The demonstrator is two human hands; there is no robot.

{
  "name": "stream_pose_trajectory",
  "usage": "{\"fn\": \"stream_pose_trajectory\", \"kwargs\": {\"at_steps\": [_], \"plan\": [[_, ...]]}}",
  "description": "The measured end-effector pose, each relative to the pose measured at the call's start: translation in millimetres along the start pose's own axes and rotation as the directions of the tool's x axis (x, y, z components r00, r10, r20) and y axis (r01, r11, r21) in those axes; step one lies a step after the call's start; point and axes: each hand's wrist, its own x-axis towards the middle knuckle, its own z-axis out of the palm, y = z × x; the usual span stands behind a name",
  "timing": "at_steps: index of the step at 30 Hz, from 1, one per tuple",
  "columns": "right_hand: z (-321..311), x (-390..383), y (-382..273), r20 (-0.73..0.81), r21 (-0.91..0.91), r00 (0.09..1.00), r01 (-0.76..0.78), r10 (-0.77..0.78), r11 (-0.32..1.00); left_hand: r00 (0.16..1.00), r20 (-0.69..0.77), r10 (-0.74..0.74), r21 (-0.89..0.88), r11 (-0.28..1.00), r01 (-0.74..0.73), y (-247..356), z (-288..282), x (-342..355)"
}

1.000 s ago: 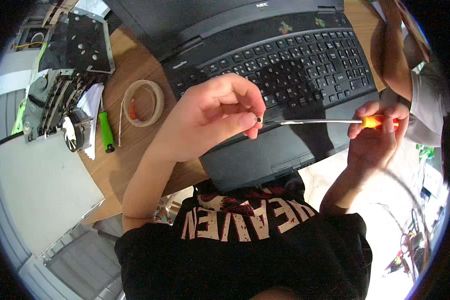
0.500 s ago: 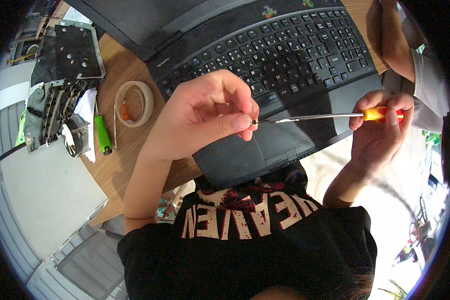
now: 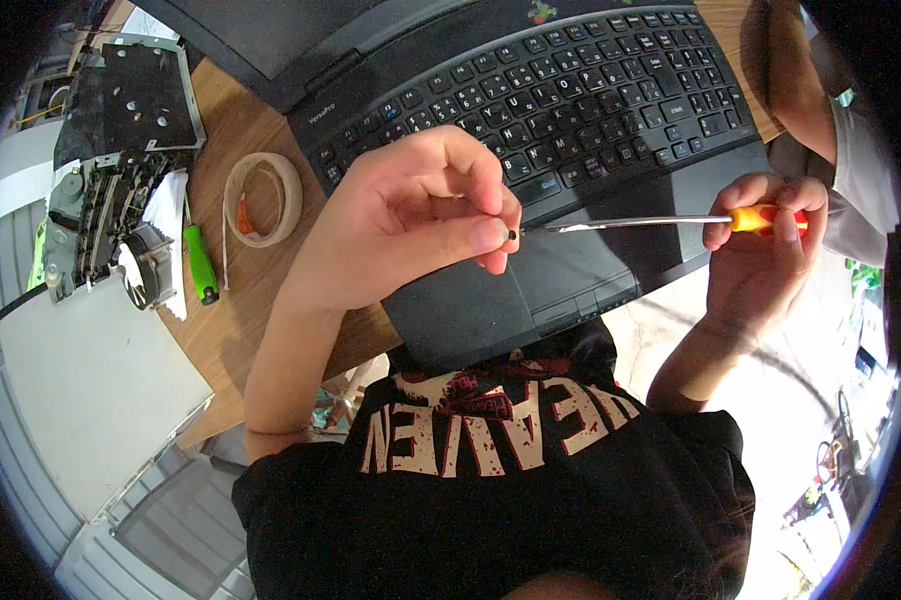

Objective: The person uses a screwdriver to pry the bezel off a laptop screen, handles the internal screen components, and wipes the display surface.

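Note:
My left hand (image 3: 410, 215) pinches a tiny black screw (image 3: 513, 235) between thumb and forefinger, above the laptop's palm rest. Its other fingers curl loosely behind. In my right hand (image 3: 765, 235) is a screwdriver (image 3: 750, 220) with a yellow and red handle. Its long thin metal shaft points left, nearly level, with the tip very close to the screw; whether they touch is hard to tell. Beneath both lies an open black laptop (image 3: 610, 270) with a dark keyboard.
On the wooden table (image 3: 232, 115) at left are a roll of tape (image 3: 292, 200), a green-handled screwdriver (image 3: 200, 265) and a dismantled device with a black metal plate (image 3: 130, 95). A white panel (image 3: 100, 390) lies nearer me. Another person's arm (image 3: 802, 90) is at the far right.
A small gap seems to show between the screwdriver's tip and the screw, where before they met. Both hands have barely moved, and the view has shifted slightly.

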Motion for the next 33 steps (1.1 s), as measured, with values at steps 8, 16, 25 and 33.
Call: {"fn": "stream_pose_trajectory", "kwargs": {"at_steps": [8,16,25,33], "plan": [[-4.1,0.5,1.7,0.046,-0.047,0.999,0.001,0.001,0.999,0.999,-0.002,-0.044,-0.001,0.999,0.044,0.8,1.6,-0.5],[-11.7,10.3,-16.5,0.318,-0.369,0.948,0.094,0.031,0.925,0.948,-0.104,-0.302,0.063,0.949,0.309,12.5,-3.0,-0.1],[-8.3,39.4,-36.8,0.651,-0.544,0.747,0.339,0.132,0.767,0.916,0.032,-0.4,0.058,0.916,0.398,14.9,-11.8,2.1],[-11.8,37.1,-25.4,0.571,-0.524,0.813,0.25,0.117,0.814,0.923,0.091,-0.373,0.08,0.927,0.367,10.9,-10.7,6.0]]}}
